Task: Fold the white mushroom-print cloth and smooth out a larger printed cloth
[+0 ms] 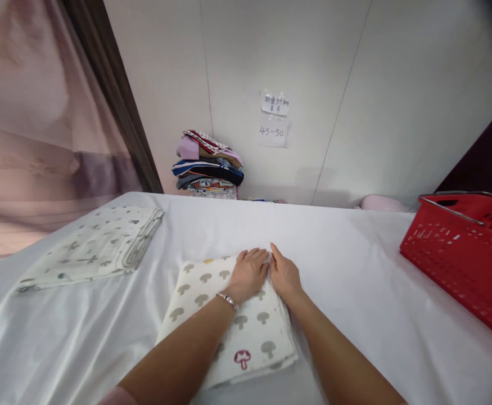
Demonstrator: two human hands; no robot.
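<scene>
Two bare forearms (338, 354) come in closest to the camera, one over the folded mushroom-print cloth (201, 301) and the other along its right side. So that cloth is lying on a white-covered surface (355, 264), and I'll use it as the landmark. Left hand (251, 274), with a bracelet (228, 300) at the wrist, is pretty much flat on the cloth's far right corner, fingers out, not gripping anything. Right hand (285, 277) is set against the same corner from the outer side; can't tell if its fingers pinch any fabric. Left of the cloth there's another folded printed cloth (98, 242), well off to its right a red basket (456, 259), and beyond it a fabric pile (210, 169).
</scene>
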